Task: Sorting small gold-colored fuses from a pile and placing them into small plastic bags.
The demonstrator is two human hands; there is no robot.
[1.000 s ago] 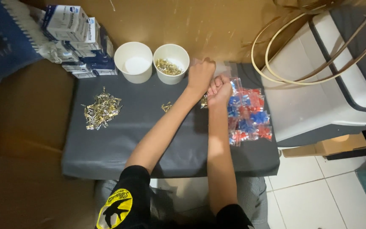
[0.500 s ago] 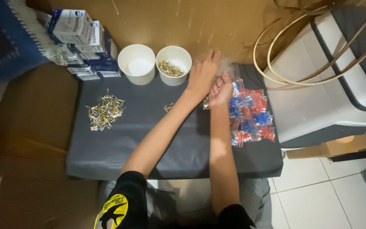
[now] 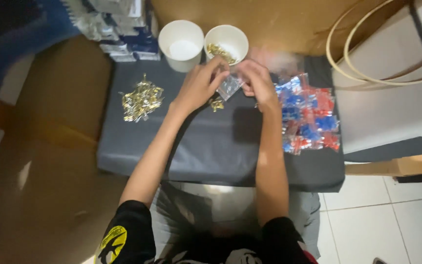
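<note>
A small clear plastic bag (image 3: 230, 86) is pinched between the left hand (image 3: 199, 87) and the right hand (image 3: 255, 83), just in front of the white cup holding brass terminals (image 3: 226, 43). A few loose terminals (image 3: 216, 103) are seen below the bag. An empty white cup (image 3: 181, 39) stands left of that cup; red and blue packets (image 3: 306, 113) are piled to its right.

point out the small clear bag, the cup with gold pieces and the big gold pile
small clear bag (image 3: 229, 86), head view, middle of the plastic
cup with gold pieces (image 3: 241, 36), head view, right rim
big gold pile (image 3: 141, 99), head view, centre of heap
</note>
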